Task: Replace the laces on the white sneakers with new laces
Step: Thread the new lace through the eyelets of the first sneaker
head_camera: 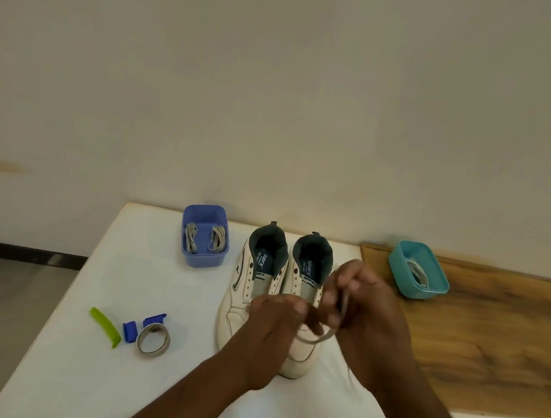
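A white table (pixel 102 294) fills the lower part of the view, and it stands against a pale wall (pixel 276 93). On the right side of it lies a brown wooden board (pixel 488 341).

The two white sneakers (pixel 251 292) stand side by side near the middle of the table, with the heels toward the wall and the toes toward the person. No lace is seen in the eyelets that show.

The left hand (pixel 270 320) and the right hand (pixel 356 301) are above the front parts of the sneakers, very close to each other. Both have curled fingers and both hold one grey lace (pixel 318 337), which hangs as a loop between them. The hands are blurred, so I cannot tell how the lace goes around the fingers.

Behind the left sneaker, near the wall, stands a blue box (pixel 202 260) with two folded bundles of grey laces (pixel 204 239) inside. On the wooden board stands a teal box (pixel 418 286), and it has something grey in it, perhaps also a lace.

To the left of the sneakers, well apart, lie three small things together: a grey lace coil (pixel 153 339), a blue clip (pixel 136 326) that touches the coil, and a green clip (pixel 106 327) just beside them.
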The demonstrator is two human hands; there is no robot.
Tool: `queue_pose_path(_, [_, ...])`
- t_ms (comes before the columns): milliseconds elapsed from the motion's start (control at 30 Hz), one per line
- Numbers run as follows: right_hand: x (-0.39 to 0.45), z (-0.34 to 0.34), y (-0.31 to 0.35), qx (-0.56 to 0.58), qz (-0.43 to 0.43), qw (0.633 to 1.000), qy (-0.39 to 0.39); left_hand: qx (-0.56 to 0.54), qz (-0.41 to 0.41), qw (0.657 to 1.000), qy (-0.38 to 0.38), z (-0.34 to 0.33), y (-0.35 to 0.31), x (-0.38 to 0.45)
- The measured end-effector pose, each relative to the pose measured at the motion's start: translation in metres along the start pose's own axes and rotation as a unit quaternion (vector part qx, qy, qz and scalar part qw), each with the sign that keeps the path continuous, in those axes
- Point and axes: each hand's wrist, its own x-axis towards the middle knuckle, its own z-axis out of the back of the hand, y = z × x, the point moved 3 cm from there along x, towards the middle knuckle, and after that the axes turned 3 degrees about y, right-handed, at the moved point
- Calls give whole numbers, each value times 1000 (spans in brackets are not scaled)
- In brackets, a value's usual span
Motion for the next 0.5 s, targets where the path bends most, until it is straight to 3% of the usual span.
queue_pose_path(67, [-7, -14, -12, -101, -92, 974, 180, -223, 69, 972, -9, 6, -7, 5])
queue_pose_path(133, [-17, -24, -25, -158, -197, 912, 324, -313, 108, 943, -12, 14, -16, 8])
queue_pose_path(267, [-27, -16, -41, -248, -345, 804, 417, -398, 90, 902, -137, 32, -18, 10])
queue_pose_path(333, [-25, -8, -48, -297, -340, 808, 379, -329, 84, 919, -201, 41, -12, 9])
queue_pose_path(400, [-16, -3, -51, -347, -295, 861, 227, -164, 80, 959, -219, 43, -10, 6])
queue_pose_path(467, [-6, 4, -49, -323, -254, 910, 58, -62, 91, 981, -160, 32, -11, 2])
queue_pose_path(500, [0, 6, -49, -283, -253, 925, 19, -25, 95, 988, -121, 26, -10, -1])
